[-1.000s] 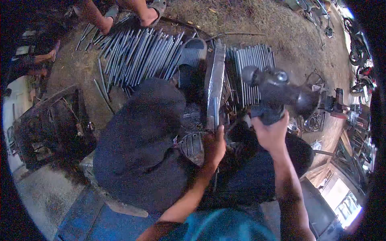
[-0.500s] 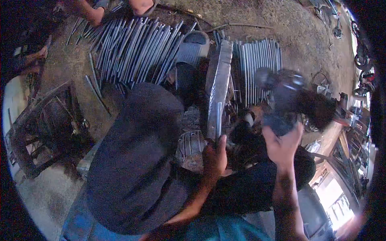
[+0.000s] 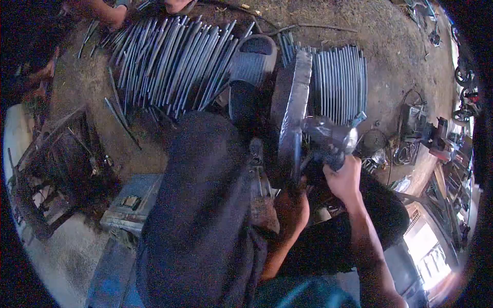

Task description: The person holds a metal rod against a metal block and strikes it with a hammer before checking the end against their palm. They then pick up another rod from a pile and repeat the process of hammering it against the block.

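Observation:
My left hand [image 3: 295, 211] is closed around the near end of a short metal rod [image 3: 297, 151]. The rod lies lengthwise along a heavy steel bar [image 3: 300, 92] with a bright, worn top edge, standing between my legs. My right hand [image 3: 345, 179] grips the dark handle of a hammer [image 3: 328, 131], partly smeared by motion. Its head is low, just right of the bar and rod, with a shiny face at its right end. Below the hammer, dark shadow hides part of the ground.
Many loose metal rods [image 3: 174, 66] lie on the dirt floor ahead left; a neater row of rods [image 3: 341, 82] lies beyond the bar. My sandal [image 3: 254, 59] sits between them. Another person's arm [image 3: 105, 13] shows top left. A metal frame [image 3: 56, 174] stands left, tools [image 3: 413, 123] right.
My right hand and the hammer have come down and left, close to the bar. My view has shifted slightly, and my left hand still holds the rod.

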### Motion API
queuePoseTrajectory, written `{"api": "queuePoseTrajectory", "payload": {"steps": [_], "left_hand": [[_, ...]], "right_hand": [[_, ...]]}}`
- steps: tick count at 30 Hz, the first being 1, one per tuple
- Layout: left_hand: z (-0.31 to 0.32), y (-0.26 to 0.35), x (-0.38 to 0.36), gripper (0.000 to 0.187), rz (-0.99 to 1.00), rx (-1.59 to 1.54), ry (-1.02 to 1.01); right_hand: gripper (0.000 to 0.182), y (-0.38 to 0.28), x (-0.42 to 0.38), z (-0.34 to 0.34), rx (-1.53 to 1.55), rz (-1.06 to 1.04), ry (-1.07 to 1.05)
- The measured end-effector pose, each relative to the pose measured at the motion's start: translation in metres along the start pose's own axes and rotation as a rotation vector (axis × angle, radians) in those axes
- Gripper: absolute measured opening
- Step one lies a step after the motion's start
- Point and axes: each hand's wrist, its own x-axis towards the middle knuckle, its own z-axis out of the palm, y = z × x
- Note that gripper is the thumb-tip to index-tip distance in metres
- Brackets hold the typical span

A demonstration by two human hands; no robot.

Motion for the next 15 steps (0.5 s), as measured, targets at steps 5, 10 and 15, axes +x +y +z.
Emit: {"api": "queuePoseTrajectory", "payload": {"steps": [5,10,15], "left_hand": [[0.001,-0.011,-0.001,0.041,-0.042,-0.057,-0.114],[0.026,-0.067,0.002,0.040,0.260,0.345,0.153],[0.009,-0.014,0.002,0.038,-0.115,0.012,-0.091]], "right_hand": [[0.030,-0.008,0.001,-0.011,0.230,-0.079,0.147],[0.030,0.005,-0.013,0.008,0.000,-0.240,0.190],[0.049,0.004,-0.004,-0.003,0.000,-0.078,0.053]]}}
